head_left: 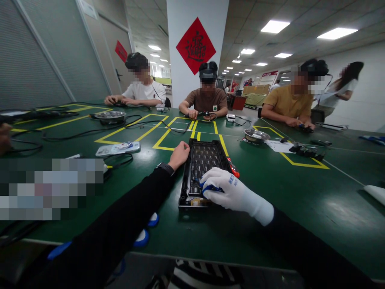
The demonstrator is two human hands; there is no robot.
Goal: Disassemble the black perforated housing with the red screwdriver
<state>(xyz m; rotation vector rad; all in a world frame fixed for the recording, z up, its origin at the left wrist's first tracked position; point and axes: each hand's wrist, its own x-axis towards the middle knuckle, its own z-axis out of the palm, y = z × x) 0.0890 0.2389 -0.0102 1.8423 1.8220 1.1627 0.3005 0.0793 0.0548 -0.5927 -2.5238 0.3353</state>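
On the green table in front of me lies a rectangular black device case [207,154] with rows of small metallic parts inside. A yellowish board [197,202] shows at its near end. My left hand [180,154], bare with a watch at the wrist, is closed at the left rim of the case, thumb and fingers drawn together there. My right hand [221,186], in a white glove, is wrapped around a blue-handled tool [213,188] over the near right part of the case. The tool's working end is hard to make out. A red-orange object [233,167] lies just right of the case.
A phone-like pale object [118,149] and black cables [123,160] lie to the left. Metal bowls [111,117] [256,135], paper [279,146] and black parts [306,151] stand further off. Several people sit across the table. Blue-and-white objects [142,238] lie near the front edge.
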